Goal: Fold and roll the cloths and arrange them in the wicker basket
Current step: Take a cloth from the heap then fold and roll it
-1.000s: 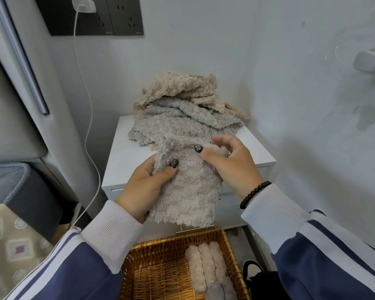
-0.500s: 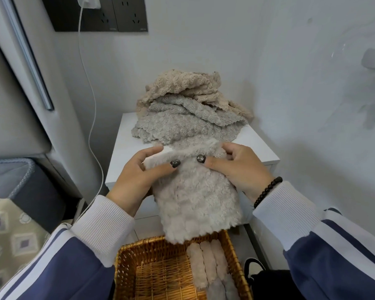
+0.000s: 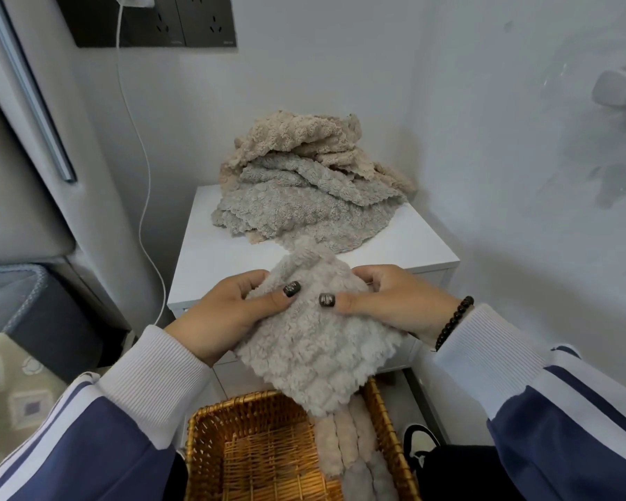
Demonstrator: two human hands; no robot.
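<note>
Fleecy and limp, the cloth (image 3: 315, 338) hung above the basket (image 3: 264, 450), its top edge pinched by the left hand (image 3: 228, 316) and right hand (image 3: 394, 305). It looked light and floppy (corners would likely sag), so holding the folded edge seemed best.

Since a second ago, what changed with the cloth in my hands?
The held cloth went from hanging long to a shorter, wider fold, its top edge brought down. Both hands, left and right, keep pinching it. The cloth pile, wicker basket and rolled cloths are unchanged.
</note>
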